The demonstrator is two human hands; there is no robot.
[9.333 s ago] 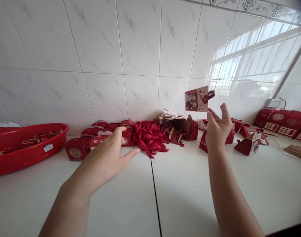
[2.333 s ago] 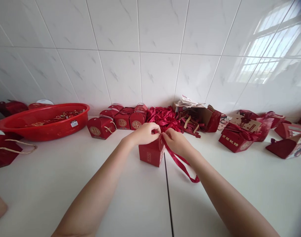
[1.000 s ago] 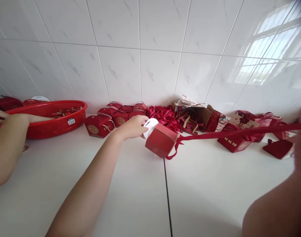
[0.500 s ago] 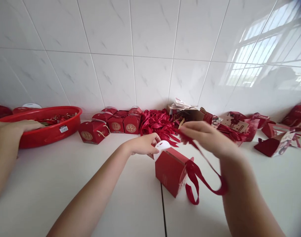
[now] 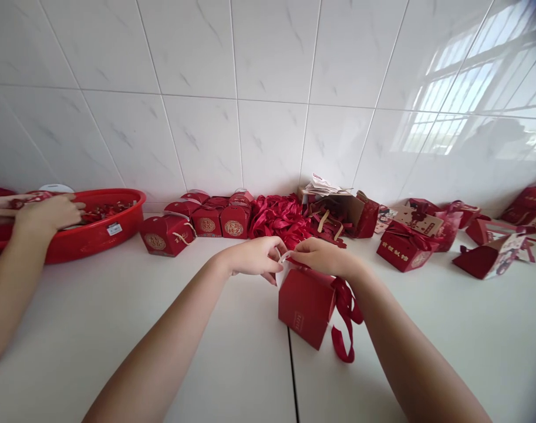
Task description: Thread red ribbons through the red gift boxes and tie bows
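A red paper gift box (image 5: 305,302) stands on the white table in front of me. My left hand (image 5: 256,257) is closed on the white-backed flap (image 5: 282,274) at its left end. A red ribbon (image 5: 347,329) hangs in a loop from the box's right end and trails beside it. Over the top of the box, my right hand (image 5: 323,255) pinches the ribbon close to the flap's slots. The fingertips of both hands nearly meet there, and the ribbon's tip is mostly hidden.
At the left, another person's hands (image 5: 47,212) work over a red plastic basin (image 5: 104,235). Finished-looking boxes (image 5: 166,235), a ribbon pile (image 5: 279,217) and an open carton (image 5: 344,205) line the wall. More red boxes (image 5: 406,247) stand to the right.
My right hand has come down and leftward with the ribbon to the white flap. The box has turned slightly. The other person's hands have lifted over the basin.
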